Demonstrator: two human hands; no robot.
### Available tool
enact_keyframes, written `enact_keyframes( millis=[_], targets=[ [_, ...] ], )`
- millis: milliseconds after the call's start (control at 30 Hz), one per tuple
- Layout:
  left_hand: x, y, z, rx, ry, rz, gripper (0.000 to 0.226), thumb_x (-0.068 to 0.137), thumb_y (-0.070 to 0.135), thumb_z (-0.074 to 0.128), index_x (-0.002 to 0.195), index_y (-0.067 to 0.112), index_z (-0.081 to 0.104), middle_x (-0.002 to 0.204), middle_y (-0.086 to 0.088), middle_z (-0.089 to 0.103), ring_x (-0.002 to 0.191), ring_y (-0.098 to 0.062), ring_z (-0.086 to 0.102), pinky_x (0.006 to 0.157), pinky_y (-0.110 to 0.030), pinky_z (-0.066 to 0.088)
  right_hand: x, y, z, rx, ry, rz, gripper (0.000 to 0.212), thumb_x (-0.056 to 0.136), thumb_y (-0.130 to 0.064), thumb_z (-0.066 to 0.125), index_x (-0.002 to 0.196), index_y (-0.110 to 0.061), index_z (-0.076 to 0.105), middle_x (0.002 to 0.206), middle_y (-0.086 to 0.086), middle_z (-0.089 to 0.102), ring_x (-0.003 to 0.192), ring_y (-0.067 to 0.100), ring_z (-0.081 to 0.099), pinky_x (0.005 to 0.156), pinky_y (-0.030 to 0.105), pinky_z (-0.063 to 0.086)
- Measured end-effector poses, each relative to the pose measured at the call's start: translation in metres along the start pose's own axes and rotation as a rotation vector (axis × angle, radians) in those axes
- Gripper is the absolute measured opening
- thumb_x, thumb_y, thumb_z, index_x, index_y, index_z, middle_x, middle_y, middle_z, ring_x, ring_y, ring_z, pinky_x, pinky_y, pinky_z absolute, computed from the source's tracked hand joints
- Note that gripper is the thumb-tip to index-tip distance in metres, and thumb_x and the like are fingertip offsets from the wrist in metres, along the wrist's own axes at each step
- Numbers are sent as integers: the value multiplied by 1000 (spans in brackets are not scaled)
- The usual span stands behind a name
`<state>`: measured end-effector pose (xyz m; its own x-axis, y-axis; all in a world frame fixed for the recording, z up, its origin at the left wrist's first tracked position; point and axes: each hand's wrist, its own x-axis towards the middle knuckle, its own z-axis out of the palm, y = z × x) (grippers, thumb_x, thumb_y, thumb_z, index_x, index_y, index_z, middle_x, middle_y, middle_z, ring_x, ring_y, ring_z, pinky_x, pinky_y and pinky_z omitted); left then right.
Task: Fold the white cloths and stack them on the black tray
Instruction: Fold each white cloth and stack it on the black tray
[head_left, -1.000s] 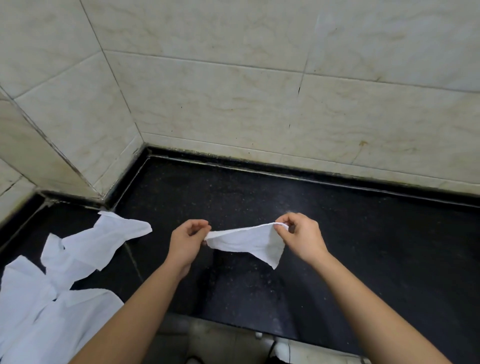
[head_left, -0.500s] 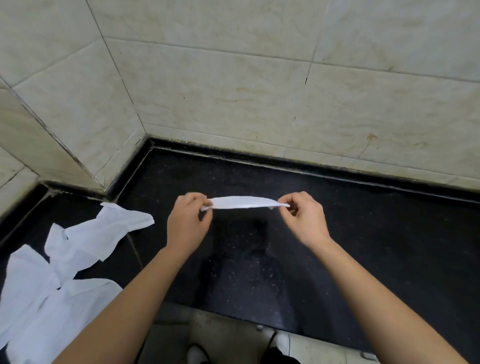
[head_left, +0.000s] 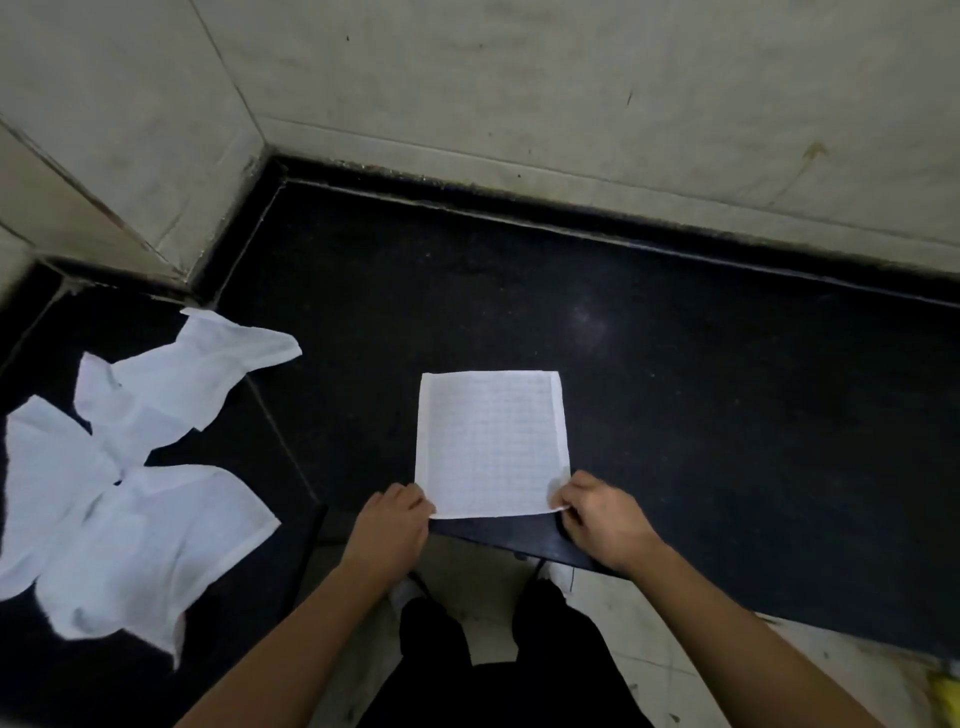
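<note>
A white cloth (head_left: 491, 441) lies spread flat as a rectangle on the black counter (head_left: 701, 395), near its front edge. My left hand (head_left: 390, 522) pinches the cloth's near left corner. My right hand (head_left: 602, 512) pinches the near right corner. To the left, several crumpled white cloths (head_left: 130, 457) lie in a loose heap on the same black surface. No separate black tray can be told apart from the counter.
Tiled walls (head_left: 519, 88) close off the back and left, meeting in a corner. A seam (head_left: 280, 441) runs through the black surface between the heap and the flat cloth. Below the front edge are my dark trousers (head_left: 498, 670) and pale floor.
The cloth hung stretched in the air between both hands; now it lies flat on the counter. Both hands came down and toward me, still holding its near corners.
</note>
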<state>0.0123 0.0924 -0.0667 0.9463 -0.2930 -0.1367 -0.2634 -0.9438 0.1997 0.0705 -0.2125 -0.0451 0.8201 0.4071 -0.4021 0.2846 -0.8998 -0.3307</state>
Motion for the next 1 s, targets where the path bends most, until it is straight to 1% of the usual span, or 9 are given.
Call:
enact_keyframes(
  millis=[67,133,267,333,400,533,667,833,1000],
  targets=[
    [1,-1,-2,-20,-17,-11,11,72,14,66,75,22,74,77,4,64,69,-18,61,56,-29,50,0,2,-1,-8,-29,-19,24,94,-23,55,111,-19,71,117,1,58,100,25,63,78,35,52],
    [6,-3,-10,-136,-70,-59,19,68,10,80,81,22,74,80,6,65,72,-16,61,59,-29,51,1,5,-7,6,-77,-21,26,94,-26,55,114,-24,71,118,-4,57,101,20,62,82,32,51],
    [28,-11,-34,-425,-111,-239,15,89,17,66,103,22,66,94,9,63,88,-8,58,78,-25,49,18,13,-27,243,-27,83,18,91,-27,65,107,-29,74,101,-10,59,88,9,60,79,22,49],
    [45,-18,-44,-588,-85,-380,16,89,15,67,103,22,63,93,10,62,87,-7,59,75,-20,48,32,16,-34,468,65,196,14,87,-22,72,99,-29,74,93,-10,63,84,6,62,76,13,47],
    [65,-26,-50,-733,-43,-518,16,89,13,69,102,19,63,92,5,63,87,-11,61,73,-18,47,49,19,-40,726,133,300,17,86,-16,75,96,-29,74,91,-7,69,82,6,64,73,7,47],
    [109,-38,-54,-907,60,-717,16,88,14,72,103,16,66,97,1,65,91,-13,61,85,-28,51,89,24,-52,927,215,380,14,88,-15,76,98,-25,74,91,1,71,79,7,64,69,7,48],
    [139,-41,-50,-909,118,-821,17,90,15,70,107,17,68,96,6,64,94,-12,61,87,-28,48,120,27,-53,987,280,411,12,90,-15,73,99,-23,75,87,1,71,78,9,63,69,9,50],
    [160,-52,-36,-859,126,-831,18,90,17,71,108,15,71,98,1,68,93,-15,64,91,-32,52,143,31,-50,954,295,482,13,92,-23,70,103,-29,74,89,-9,73,82,7,68,84,26,57],
    [165,-53,-31,-805,118,-820,20,91,20,68,111,17,71,94,4,67,90,-15,63,88,-34,52,149,35,-49,899,280,483,14,94,-27,68,105,-32,75,90,-12,74,87,10,71,86,28,58]
  ],
)
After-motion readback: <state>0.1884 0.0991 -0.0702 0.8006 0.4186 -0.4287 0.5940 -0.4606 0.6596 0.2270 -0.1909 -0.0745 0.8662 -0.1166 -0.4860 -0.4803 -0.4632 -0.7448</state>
